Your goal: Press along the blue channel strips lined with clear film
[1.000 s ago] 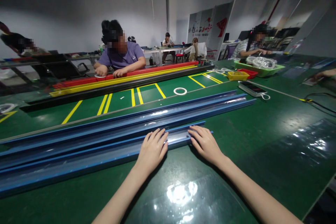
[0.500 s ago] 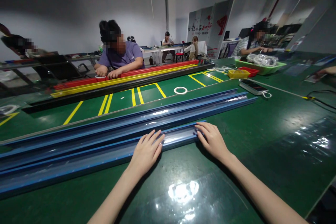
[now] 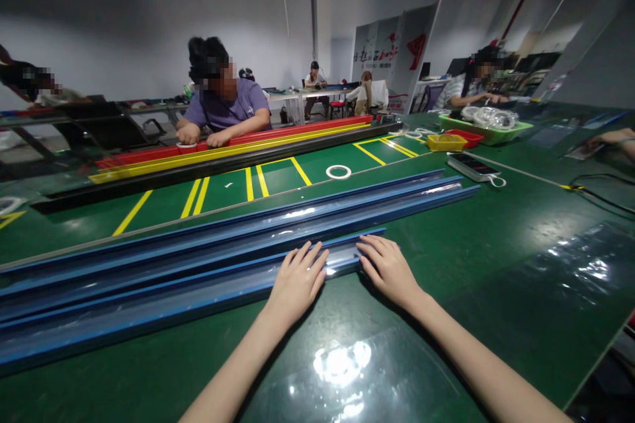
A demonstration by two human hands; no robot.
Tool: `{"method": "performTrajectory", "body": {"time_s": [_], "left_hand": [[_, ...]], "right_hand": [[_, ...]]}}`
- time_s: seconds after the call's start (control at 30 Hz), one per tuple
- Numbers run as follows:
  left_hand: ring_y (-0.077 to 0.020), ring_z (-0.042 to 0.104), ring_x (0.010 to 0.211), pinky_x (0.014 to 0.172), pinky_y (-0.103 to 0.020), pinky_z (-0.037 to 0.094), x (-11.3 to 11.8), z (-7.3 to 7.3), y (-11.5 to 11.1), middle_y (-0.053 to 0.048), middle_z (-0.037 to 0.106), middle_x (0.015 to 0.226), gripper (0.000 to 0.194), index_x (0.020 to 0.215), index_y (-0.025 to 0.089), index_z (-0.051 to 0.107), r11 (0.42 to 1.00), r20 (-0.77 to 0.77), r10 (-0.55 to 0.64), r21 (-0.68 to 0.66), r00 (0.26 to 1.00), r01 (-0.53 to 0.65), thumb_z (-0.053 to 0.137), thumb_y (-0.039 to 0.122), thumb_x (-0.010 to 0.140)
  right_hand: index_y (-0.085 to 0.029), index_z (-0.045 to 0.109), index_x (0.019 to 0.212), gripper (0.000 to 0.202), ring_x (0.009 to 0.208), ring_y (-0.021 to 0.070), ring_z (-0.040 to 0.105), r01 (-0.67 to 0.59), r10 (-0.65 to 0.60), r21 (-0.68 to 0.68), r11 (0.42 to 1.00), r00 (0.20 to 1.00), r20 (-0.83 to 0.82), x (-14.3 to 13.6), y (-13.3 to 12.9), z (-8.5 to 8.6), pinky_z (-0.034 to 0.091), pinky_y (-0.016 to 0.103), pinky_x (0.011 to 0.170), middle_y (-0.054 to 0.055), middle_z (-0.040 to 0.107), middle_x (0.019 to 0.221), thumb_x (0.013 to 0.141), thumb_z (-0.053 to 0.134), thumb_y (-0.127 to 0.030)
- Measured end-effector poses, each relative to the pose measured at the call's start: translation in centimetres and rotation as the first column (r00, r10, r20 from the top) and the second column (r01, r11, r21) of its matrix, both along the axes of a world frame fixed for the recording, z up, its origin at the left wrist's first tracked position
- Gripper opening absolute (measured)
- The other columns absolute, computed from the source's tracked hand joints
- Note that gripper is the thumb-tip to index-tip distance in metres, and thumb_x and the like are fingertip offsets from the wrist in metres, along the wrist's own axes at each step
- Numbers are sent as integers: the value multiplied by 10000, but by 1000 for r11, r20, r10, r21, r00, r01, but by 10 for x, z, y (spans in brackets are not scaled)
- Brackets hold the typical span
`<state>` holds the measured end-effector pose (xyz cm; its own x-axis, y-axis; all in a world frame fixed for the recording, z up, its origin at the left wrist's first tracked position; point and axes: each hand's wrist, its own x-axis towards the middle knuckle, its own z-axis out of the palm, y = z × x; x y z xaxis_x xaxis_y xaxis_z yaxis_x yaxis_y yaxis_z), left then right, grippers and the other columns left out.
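A long blue channel strip lies on the green table in front of me, a shiny clear film seeming to line its trough. My left hand rests palm down across this strip near its right end, fingers stretched out and slightly spread. At the end itself, my right hand reaches over the strip with its fingers extended and a little bent. A short stretch of the trough shows between the two hands. Just beyond, two more blue channel strips lie side by side, roughly parallel to the nearest one.
Across the table a person in a purple shirt works over red, yellow and black strips. A white tape ring, a phone-like device, a yellow tray and a green basket stand further back. Clear sheets lie at right.
My left hand has slid right along the nearest blue strip, closer to my right hand. My right hand has shifted slightly left at the strip's end, and the view has moved a little.
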<state>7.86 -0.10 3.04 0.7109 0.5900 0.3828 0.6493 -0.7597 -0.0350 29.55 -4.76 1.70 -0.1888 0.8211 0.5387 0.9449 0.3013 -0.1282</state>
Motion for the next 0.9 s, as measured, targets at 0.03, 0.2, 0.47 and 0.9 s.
{"method": "performTrajectory", "body": {"time_s": [0.03, 0.2, 0.47, 0.9], "left_hand": [[-220, 413, 1169, 919, -382, 372, -3, -1, 0, -25, 482, 1264, 343, 1192, 229, 483, 1000, -3, -3, 3, 1000, 3, 357, 282, 877], [-210, 421, 1163, 909, -377, 380, -26, 0, 3, -32, 490, 1255, 345, 1181, 226, 495, 1000, -10, 6, 3, 1000, -6, 323, 279, 887], [-213, 497, 1066, 876, -369, 411, -36, 8, 3, -64, 590, 1116, 338, 1019, 161, 588, 992, 32, 128, -15, 991, -128, 319, 318, 888], [-213, 391, 1190, 954, -378, 353, -11, -4, -3, -23, 452, 1290, 371, 1223, 218, 453, 999, -27, -21, 26, 999, 22, 352, 325, 883]], "right_hand": [[-144, 569, 1045, 287, 1064, 209, 472, -3, 3, -3, 1000, 1000, 1, 0, 0, 0, 365, 378, 885, 105, 572, 1120, 859, 383, -258], [-153, 570, 1040, 281, 1060, 205, 478, 1, 0, 16, 1000, 1000, -4, 4, 0, 1, 365, 376, 882, 101, 573, 1119, 860, 381, -257], [-150, 579, 1038, 289, 1049, 214, 483, 12, -12, 14, 1000, 1000, 10, 2, 2, -1, 378, 373, 862, 112, 579, 1098, 855, 384, -259], [-157, 569, 1067, 300, 1052, 213, 479, -27, 26, 5, 1000, 1000, 5, -1, -1, 0, 378, 386, 869, 114, 572, 1115, 853, 384, -258]]}}
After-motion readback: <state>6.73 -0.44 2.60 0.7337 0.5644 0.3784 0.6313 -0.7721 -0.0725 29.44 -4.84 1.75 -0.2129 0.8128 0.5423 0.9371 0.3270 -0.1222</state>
